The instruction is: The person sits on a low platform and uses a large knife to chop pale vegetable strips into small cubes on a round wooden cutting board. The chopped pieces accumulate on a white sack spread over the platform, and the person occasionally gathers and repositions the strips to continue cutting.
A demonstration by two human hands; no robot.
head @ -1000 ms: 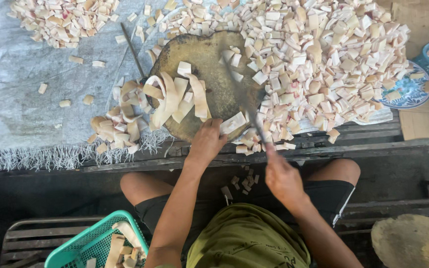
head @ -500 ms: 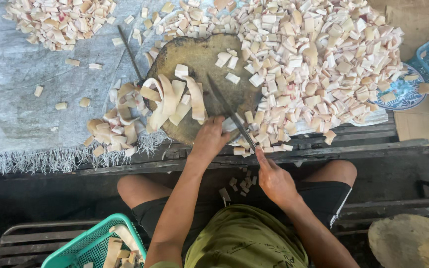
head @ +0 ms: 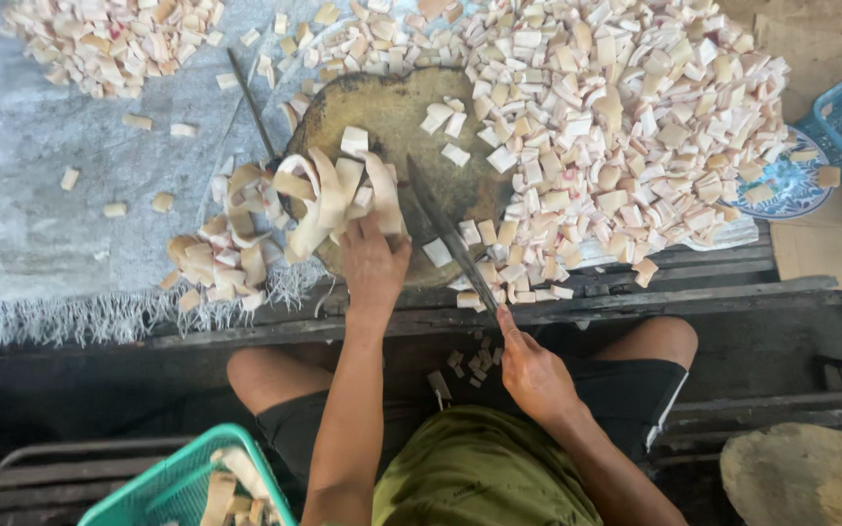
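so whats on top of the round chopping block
Pale curled strips under the left hand, small cut cubes, and a long knife held by the right hand. The block's near edge is hidden.

You're wearing an olive-green shirt [head: 484, 472] w/ no sleeves showing past the arms, plus black shorts [head: 635, 390] w/ a thin white stripe at the hem. Arms, hands & knees bare.

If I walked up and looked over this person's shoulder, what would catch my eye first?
Probably the huge heap of pale cut cubes spread across the upper right. Next, the round, worn chopping block at centre, where the left hand presses on long curled strips while the right hand grips a long knife.
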